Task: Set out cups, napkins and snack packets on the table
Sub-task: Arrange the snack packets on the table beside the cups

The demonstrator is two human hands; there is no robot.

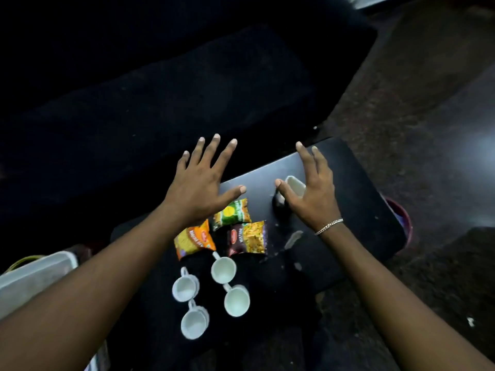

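Note:
Several white cups [223, 269] stand upright in a cluster near the front of the dark table [356, 210]. Just beyond them lie three snack packets: an orange one [194, 239], a green one [231, 214] and a brown-and-yellow one [247, 238]. My left hand [199, 183] hovers over the table's far left edge, fingers spread, holding nothing. My right hand [310, 194] is spread above a white holder of napkins [294, 186], partly hiding it; I cannot tell whether it touches the holder.
A clear plastic container [34, 277] sits at the left edge beside my left forearm. A dark sofa fills the far side. A reddish bin [401, 220] stands past the table's right edge. White smudges mark the tabletop near my right wrist.

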